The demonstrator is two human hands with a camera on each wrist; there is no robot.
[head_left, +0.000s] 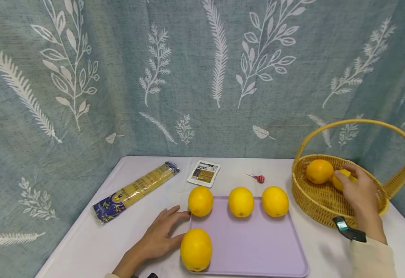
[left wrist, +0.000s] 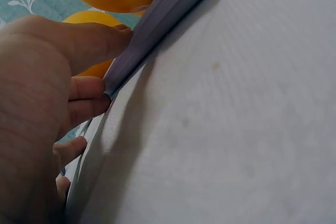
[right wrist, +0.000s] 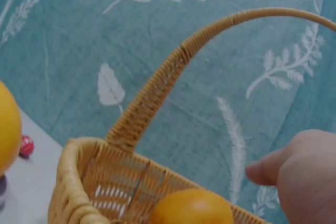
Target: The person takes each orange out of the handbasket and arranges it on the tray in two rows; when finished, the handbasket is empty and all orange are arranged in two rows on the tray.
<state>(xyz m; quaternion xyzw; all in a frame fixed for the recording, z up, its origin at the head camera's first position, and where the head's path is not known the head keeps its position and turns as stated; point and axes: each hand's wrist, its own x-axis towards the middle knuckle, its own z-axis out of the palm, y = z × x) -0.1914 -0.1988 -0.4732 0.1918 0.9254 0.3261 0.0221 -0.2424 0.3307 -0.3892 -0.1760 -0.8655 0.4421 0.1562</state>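
A lilac tray (head_left: 254,243) lies on the table with one orange (head_left: 196,250) at its near left corner and three others, including a corner orange (head_left: 200,201), along its far side. My left hand (head_left: 158,235) rests at the tray's left edge, thumb and fingertips touching the rim (left wrist: 139,40), fingers spread. To the right, my right hand (head_left: 360,189) reaches into a wicker basket (head_left: 318,202), its thumb and fingers around an orange (head_left: 338,183). Beside that one sits another orange (head_left: 319,171). In the right wrist view only the thumb side of the hand (right wrist: 310,177) shows; the held orange is hidden.
A pack of spaghetti (head_left: 136,192) lies at the left. Behind the tray are a flat white-edged packet (head_left: 204,173) and a red lollipop (head_left: 260,178). The basket's tall handle (head_left: 358,121) arches over it. A patterned curtain (head_left: 195,77) hangs behind the table.
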